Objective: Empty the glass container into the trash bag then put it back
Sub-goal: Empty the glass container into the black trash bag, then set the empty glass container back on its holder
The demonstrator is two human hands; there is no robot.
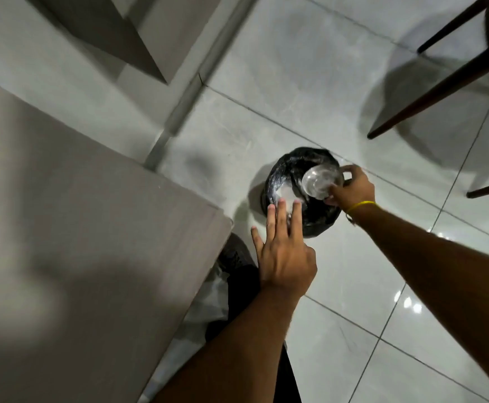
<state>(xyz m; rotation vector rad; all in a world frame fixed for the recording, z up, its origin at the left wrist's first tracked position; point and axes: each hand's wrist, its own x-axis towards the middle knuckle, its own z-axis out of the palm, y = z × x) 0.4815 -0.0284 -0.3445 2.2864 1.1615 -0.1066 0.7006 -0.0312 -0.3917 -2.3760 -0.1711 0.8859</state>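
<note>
A clear glass container [320, 181] is tipped on its side over the mouth of a black trash bag [319, 213] that stands on the tiled floor. My right hand [351, 189], with a yellow band at the wrist, grips the container by its rim from the right. Something pale and crumpled lies inside the bag at its left side. My left hand [284, 251] hovers with flat, spread fingers over the near left edge of the bag and holds nothing.
A grey table top [77, 242] fills the left side, its corner close to the bag. Dark wooden chair legs [429, 94] stand at the upper right. My leg and shoe [237, 257] are below the left hand. Glossy tiles [353, 315] lie around the bag.
</note>
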